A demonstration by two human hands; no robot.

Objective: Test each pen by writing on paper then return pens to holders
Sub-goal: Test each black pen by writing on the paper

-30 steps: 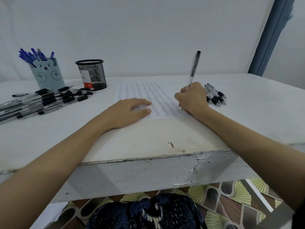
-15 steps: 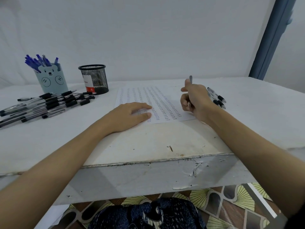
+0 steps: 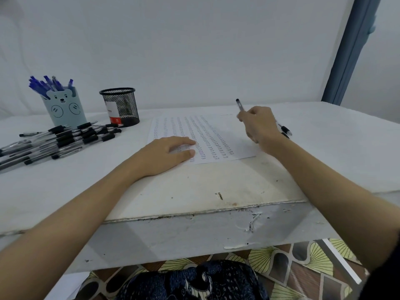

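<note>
1. Paper [image 3: 207,135] is carrying rows of small repeated handwriting, too small to read; it is lying flat mid-table toward the back edge.
2. Mesh cup [image 3: 119,106] is showing a white and red label, print not legible; it is standing near the back edge, just left of the paper's far left corner.
3. Bear cup [image 3: 62,109], pale blue with a drawn bear face, is standing left of the mesh cup and holding blue pens [image 3: 44,84].
4. Black pens [image 3: 58,140] are lying in a loose pile near the table's left edge, in front of both cups.
5. Table [image 3: 194,187] is white, worn and stained, with paint chipping along the front edge; a plain white wall is running behind it, a blue-grey upright at the right.
6. Patterned floor tiles are showing below the front edge, with dark patterned fabric at the bottom.
7. Left hand [image 3: 166,155] is lying palm down, fingers straight, pressing the paper's near left corner.
8. Right hand [image 3: 258,124] is hovering over the paper's right edge, fingers curling round a pen [image 3: 239,105]; the pen's end is sticking up and left past the knuckles.
9. Spare pens [image 3: 285,129] are lying partly hidden behind the right hand, right of the paper.
</note>
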